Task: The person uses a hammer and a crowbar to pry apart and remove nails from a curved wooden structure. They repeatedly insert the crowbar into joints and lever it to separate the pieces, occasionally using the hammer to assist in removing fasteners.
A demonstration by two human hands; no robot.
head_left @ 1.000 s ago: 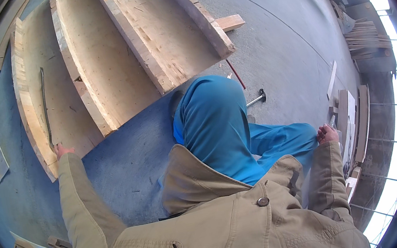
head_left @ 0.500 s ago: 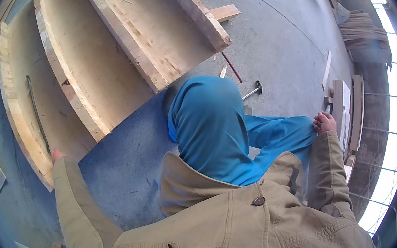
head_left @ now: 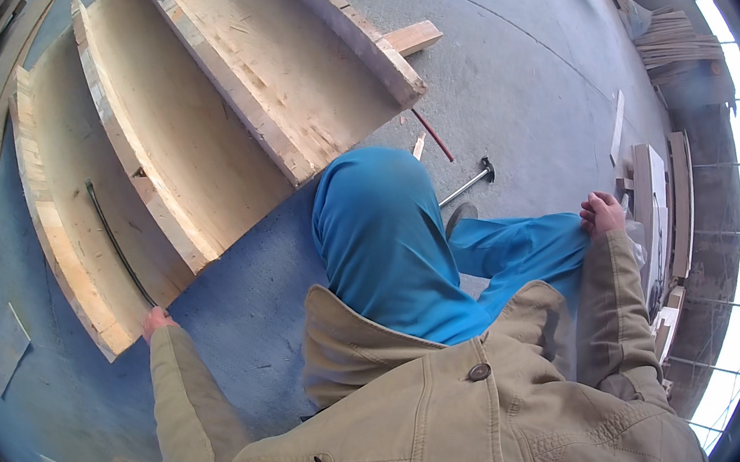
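Note:
A curved wooden panel with raised ribs [head_left: 199,243] lies before me at the upper left. Along its leftmost channel runs a thin dark bar [head_left: 116,248], slightly bowed. My left hand [head_left: 157,321] is closed around the bar's near end, at the panel's near edge. Beside my bent knee, on the right, my right hand [head_left: 603,212] has its fingers curled together. Whatever it may hold is too small to make out. A hammer [head_left: 466,186] with a metal shaft and dark head rests on the floor past my legs.
A red rod [head_left: 434,136] and a wood block [head_left: 414,38] lie by the panel's right corner. Stacked boards [head_left: 653,205] stand close to my right hand. A flat board piece [head_left: 9,351] is on the floor at left.
My left hand has moved right and nearer to me, and the dark bar has slid along the channel with it. My right hand has lifted slightly. The whole view has shifted a little.

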